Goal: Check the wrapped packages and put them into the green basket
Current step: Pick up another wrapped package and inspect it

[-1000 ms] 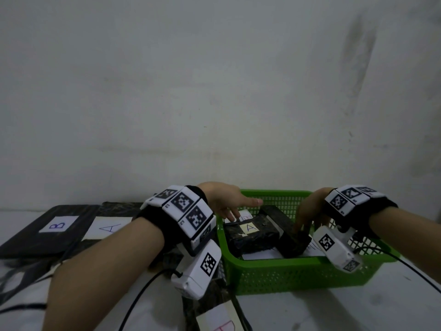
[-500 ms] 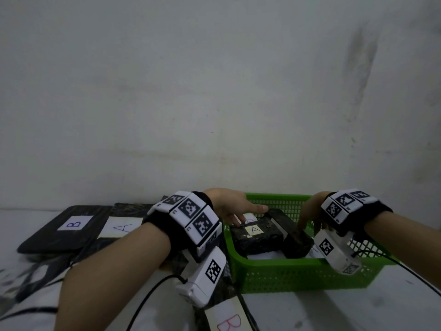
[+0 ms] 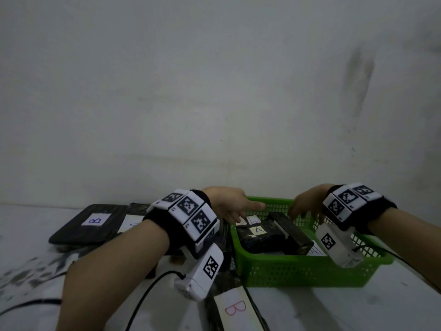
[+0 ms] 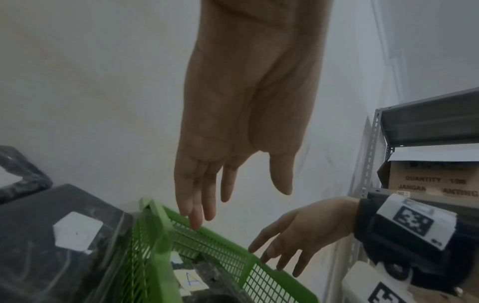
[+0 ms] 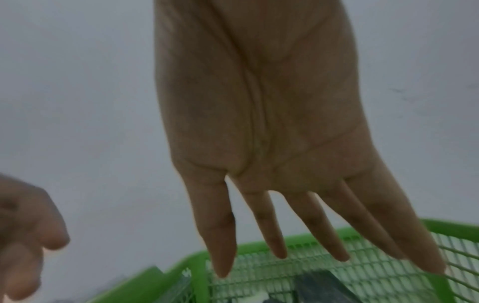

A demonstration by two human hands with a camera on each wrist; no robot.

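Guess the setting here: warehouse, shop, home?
Probably a stockroom or packing area. The left wrist view shows grey slotted-angle metal shelving holding a brown cardboard carton printed "QUANTITY"; black wrapped packages with lettered paper labels lie in a green plastic mesh basket.

**Around your work area**

You face a stained pale wall (image 3: 214,91). Off to your right stands a grey metal shelving rack (image 4: 425,121) holding a printed cardboard box (image 4: 433,180). Black cables (image 3: 148,295) trail across the white tabletop (image 3: 334,306).

Green basket (image 3: 298,271) of perforated plastic mesh, packages (image 3: 261,240) in glossy crinkled black film, matt white paper labels (image 3: 259,230)
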